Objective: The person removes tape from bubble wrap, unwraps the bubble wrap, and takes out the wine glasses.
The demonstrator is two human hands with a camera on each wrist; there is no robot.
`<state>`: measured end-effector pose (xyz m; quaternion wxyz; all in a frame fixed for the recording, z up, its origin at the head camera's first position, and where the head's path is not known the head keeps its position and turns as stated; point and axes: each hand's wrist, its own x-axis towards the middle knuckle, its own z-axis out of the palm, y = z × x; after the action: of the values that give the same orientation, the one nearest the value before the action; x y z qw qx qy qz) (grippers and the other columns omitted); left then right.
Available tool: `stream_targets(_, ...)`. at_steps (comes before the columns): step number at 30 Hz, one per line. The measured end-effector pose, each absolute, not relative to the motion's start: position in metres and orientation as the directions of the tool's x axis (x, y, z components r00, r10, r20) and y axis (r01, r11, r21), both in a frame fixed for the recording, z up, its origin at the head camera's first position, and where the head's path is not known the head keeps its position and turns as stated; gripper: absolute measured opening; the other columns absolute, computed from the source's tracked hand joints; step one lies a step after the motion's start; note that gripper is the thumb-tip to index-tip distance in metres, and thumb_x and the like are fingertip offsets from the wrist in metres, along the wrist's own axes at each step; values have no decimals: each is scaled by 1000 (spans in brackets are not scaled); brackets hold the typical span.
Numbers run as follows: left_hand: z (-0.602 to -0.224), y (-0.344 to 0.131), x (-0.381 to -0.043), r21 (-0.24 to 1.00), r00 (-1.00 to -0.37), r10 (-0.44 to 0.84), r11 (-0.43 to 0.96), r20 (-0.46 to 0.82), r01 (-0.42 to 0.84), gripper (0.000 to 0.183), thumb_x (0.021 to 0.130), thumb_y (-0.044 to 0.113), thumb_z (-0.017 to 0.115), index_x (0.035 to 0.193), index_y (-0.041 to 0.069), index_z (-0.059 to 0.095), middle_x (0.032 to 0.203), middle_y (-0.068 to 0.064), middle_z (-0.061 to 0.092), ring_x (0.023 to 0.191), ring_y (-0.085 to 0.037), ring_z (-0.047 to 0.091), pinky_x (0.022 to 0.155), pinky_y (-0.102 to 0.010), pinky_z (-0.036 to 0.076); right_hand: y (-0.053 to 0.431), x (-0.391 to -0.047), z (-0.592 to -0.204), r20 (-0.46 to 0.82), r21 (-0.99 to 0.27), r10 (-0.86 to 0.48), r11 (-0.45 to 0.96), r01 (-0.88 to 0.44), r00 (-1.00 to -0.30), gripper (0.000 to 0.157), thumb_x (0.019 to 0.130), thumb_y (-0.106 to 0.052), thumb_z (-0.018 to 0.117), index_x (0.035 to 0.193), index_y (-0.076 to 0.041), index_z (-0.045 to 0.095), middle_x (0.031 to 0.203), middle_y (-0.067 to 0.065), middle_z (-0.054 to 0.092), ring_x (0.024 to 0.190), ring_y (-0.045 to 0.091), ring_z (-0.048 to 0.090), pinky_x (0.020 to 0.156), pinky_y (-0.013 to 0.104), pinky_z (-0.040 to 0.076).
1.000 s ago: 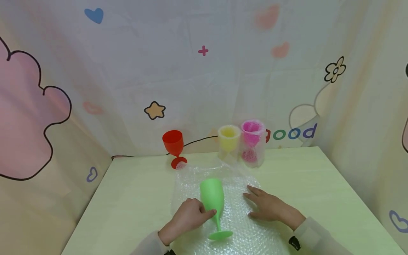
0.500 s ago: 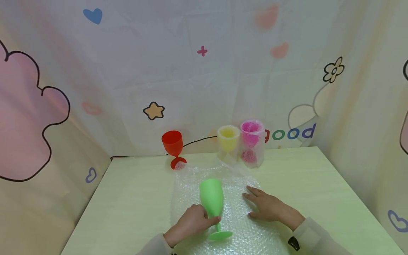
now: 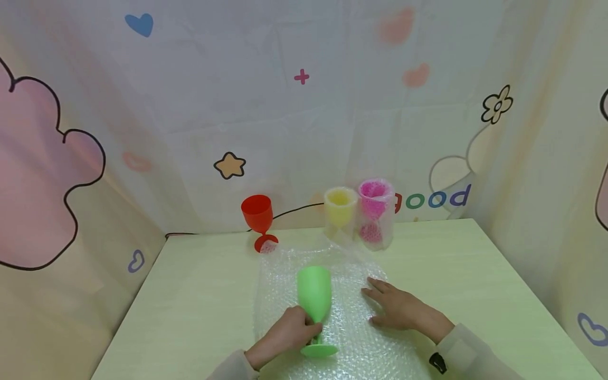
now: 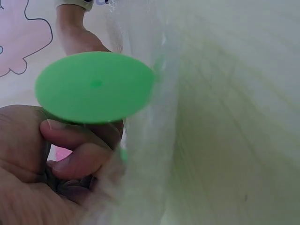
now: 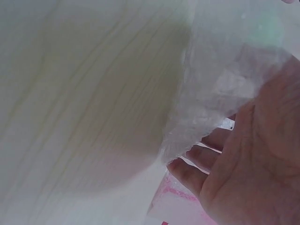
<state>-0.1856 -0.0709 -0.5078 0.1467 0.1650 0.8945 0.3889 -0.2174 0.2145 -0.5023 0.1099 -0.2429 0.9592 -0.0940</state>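
A green plastic goblet [image 3: 314, 287] lies on a sheet of bubble wrap [image 3: 361, 351], its bowl pointing away and its foot towards me. My left hand [image 3: 291, 332] grips it around the stem, just below the bowl. In the left wrist view the round green foot [image 4: 96, 86] faces the camera, above curled fingers [image 4: 84, 159]. My right hand [image 3: 396, 307] rests on the right part of the wrap with its fingers spread. Seen from the right wrist, the palm [image 5: 253, 164] lies against the wrap's edge [image 5: 187, 117], fingers fairly straight.
At the back of the pale table [image 3: 199, 285] stands a bare red goblet [image 3: 257, 211], the wrap's far corner over its foot. A yellow goblet [image 3: 340, 206] and a pink goblet [image 3: 375, 199], both in bubble wrap, stand right of it. A printed curtain [image 3: 304, 121] hangs behind.
My left hand has slid down the goblet from beside its lower bowl to the stem and now grips it. The goblet's foot has swung slightly left. My right hand has stayed put.
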Motion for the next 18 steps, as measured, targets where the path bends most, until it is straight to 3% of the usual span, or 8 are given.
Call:
stream_targets(7, -511, -73, -186, 764, -896, 419, 624, -147, 167, 33, 81, 25, 61, 52, 11, 62, 44, 12, 48, 39, -3, 34, 38, -17, 27, 214, -218, -504, -169, -246, -488, 862, -443, -856, 70, 83, -44, 65, 141, -13, 40, 153, 13, 26, 140, 35, 29, 108, 50, 35)
stream_targets(18, -487, -80, -180, 833, -871, 483, 515, -88, 201, 26, 84, 30, 66, 66, 10, 67, 57, 7, 60, 47, -3, 45, 43, -17, 36, 214, -217, -502, -165, -218, -508, 855, -471, -846, 70, 84, -43, 64, 141, -11, 40, 152, 14, 28, 139, 34, 30, 107, 49, 37)
